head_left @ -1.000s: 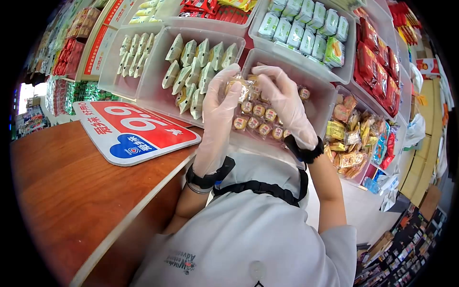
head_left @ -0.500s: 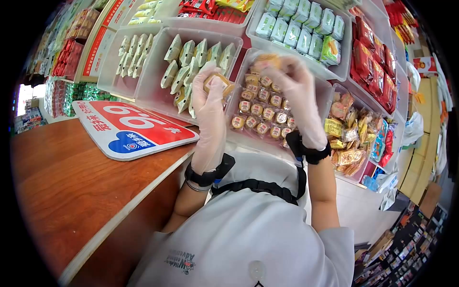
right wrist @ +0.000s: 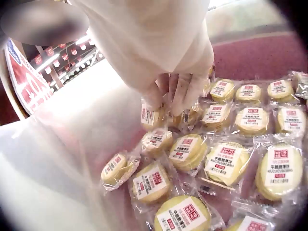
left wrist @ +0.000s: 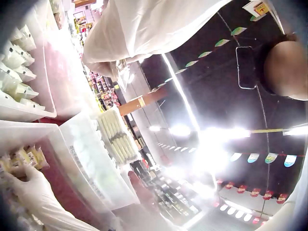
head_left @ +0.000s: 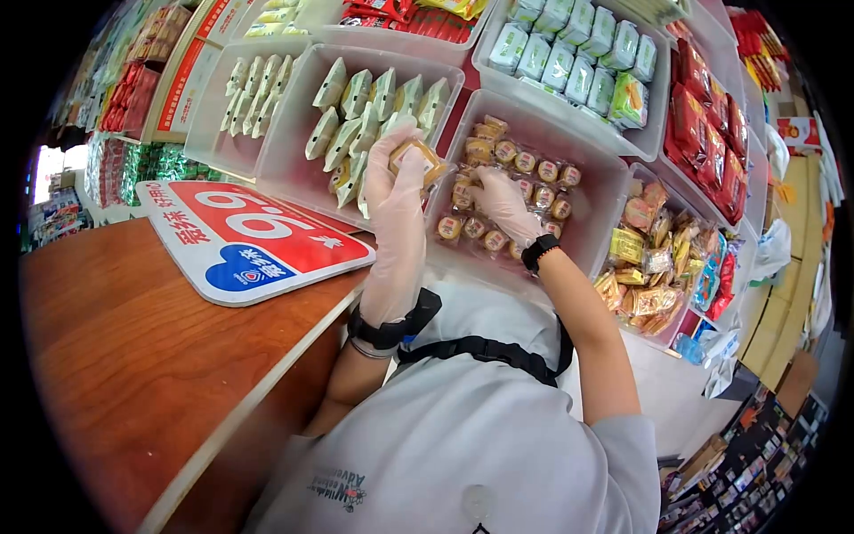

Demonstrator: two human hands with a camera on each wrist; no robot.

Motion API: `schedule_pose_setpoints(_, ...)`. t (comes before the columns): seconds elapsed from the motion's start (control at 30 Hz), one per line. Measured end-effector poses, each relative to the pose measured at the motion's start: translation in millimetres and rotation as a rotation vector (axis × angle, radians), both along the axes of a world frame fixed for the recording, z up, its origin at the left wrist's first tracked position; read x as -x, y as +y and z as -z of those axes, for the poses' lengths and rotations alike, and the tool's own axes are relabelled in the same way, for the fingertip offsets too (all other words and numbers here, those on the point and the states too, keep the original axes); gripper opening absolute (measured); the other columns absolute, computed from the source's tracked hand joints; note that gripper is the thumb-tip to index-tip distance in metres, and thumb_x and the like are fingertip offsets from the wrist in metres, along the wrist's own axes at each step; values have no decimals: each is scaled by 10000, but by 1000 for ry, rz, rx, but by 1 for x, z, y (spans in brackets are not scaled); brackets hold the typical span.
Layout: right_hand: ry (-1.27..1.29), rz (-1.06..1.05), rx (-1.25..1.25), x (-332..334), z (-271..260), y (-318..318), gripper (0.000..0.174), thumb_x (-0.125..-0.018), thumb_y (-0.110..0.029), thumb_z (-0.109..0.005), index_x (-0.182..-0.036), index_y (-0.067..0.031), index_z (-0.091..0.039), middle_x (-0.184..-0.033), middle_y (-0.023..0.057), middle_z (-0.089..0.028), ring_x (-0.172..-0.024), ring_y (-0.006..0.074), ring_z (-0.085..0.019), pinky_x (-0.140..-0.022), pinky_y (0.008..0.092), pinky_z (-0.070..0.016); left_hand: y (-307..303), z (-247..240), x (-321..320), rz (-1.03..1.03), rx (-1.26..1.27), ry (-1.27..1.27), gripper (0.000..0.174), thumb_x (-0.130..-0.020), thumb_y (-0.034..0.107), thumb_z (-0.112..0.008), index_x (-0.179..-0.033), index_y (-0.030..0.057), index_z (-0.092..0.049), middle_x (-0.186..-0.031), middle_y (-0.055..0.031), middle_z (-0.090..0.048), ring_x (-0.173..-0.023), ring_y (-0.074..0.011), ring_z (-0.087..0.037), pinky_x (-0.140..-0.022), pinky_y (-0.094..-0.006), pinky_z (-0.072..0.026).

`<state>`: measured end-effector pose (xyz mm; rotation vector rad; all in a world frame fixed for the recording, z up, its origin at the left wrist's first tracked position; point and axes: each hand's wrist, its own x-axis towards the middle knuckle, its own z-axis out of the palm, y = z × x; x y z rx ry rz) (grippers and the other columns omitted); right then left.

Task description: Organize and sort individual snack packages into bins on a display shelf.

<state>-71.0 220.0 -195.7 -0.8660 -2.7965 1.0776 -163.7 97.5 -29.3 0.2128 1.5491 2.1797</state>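
Note:
My gloved left hand (head_left: 398, 214) is raised over the left edge of the biscuit bin (head_left: 587, 209) and holds a clear-wrapped biscuit packet (head_left: 416, 164) between thumb and fingers. Inside that bin, my gloved right hand (head_left: 503, 206) reaches down to its left part. In the right wrist view, the right hand's fingers (right wrist: 180, 94) and thumb pinch a small wrapped biscuit packet (right wrist: 174, 119), partly hidden by them. Round biscuit packets (right wrist: 226, 161) with white and red labels stand in rows around it. The left wrist view shows the right hand (left wrist: 38, 199) beside packets.
To the left stands a bin (head_left: 298, 169) of pale green packets. Behind is a bin (head_left: 654, 133) of green-white packs; a bin (head_left: 667, 334) of mixed snacks sits at right. A red price sign (head_left: 258, 236) lies on the wooden counter (head_left: 133, 356).
My right hand has moved from the bin's far side, where it was blurred, down and left onto the packets. The left hand keeps its biscuit packet, having drawn apart from the right hand.

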Motion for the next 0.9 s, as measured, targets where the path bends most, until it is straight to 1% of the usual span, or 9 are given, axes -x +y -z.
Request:
schedule_pose_setpoints(0.13,-76,25,-36,3,9,-2,239,-801,-223,-638,-912,-15,-600,-937,175,-639,-857,350,-632,-741,454,-503,1,0,0,-10,8,-28,277,-924,85,-541,-1192,15,-541,-1117,-56,-557,-980,-108,-528,-853,-244,-461)
schedule_pose_setpoints(0.27,15,9,-301,6,29,-5,272,-783,-275,-668,-849,-24,-588,-842,156,-621,-779,330,-644,-656,440,-521,-1,2,0,19,25,-42,316,-898,40,-535,-1213,25,-528,-1127,-51,-563,-1027,-117,-519,-919,-267,-414)
schedule_pose_setpoints(0.37,105,116,-239,-3,-8,1,274,-826,-294,-649,-856,-28,-588,-836,163,-611,-784,324,-640,-671,432,-513,2,-2,-6,64,100,22,351,-908,41,-531,-1258,21,-503,-1098,-53,-554,-1000,-115,-526,-901,-272,-428)
schedule_pose_setpoints(0.47,335,231,116,-4,-72,3,266,-874,-281,-620,-949,-26,-601,-926,188,-614,-805,330,-635,-710,408,-503,9,-17,-16,99,151,77,486,-913,37,-549,-1377,30,-403,-1102,-71,-549,-1039,-137,-522,-908,-291,-455)
schedule_pose_setpoints(0.53,378,222,217,-12,-109,2,273,-911,-264,-589,-1064,-38,-594,-982,152,-633,-794,269,-636,-728,362,-500,3,-18,-15,179,172,125,588,-893,15,-577,-1427,26,-330,-1151,-91,-542,-1030,-156,-548,-892,-288,-477)
schedule_pose_setpoints(0.6,556,183,760,-34,-156,5,262,-932,-216,-571,-1132,-47,-575,-973,98,-645,-799,186,-603,-738,322,-487,8,-9,-17,377,190,106,632,-842,-63,-610,-1410,-7,-339,-1231,-108,-522,-1009,-154,-570,-845,-248,-493)
schedule_pose_setpoints(0.67,558,175,736,-46,-190,-2,262,-933,-185,-568,-1150,-38,-569,-976,83,-641,-819,163,-584,-753,314,-482,13,-11,-25,369,141,132,562,-853,-35,-622,-1368,-31,-398,-1220,-111,-550,-1041,-159,-573,-878,-266,-481)
schedule_pose_setpoints(0.77,557,167,707,-57,-193,-3,268,-933,-132,-564,-1176,-20,-558,-983,75,-636,-863,138,-571,-785,303,-476,8,-20,-25,563,122,84,455,-876,9,-621,-1305,-44,-478,-1209,-116,-570,-1068,-151,-564,-913,-276,-463)
schedule_pose_setpoints(0.9,613,150,653,-50,-186,-12,280,-930,-100,-564,-1195,-12,-553,-999,73,-636,-913,110,-569,-811,273,-472,6,-26,-33,542,125,46,357,-990,228,-502,-1229,-31,-560,-1135,-92,-617,-1024,-122,-574,-885,-258,-457)
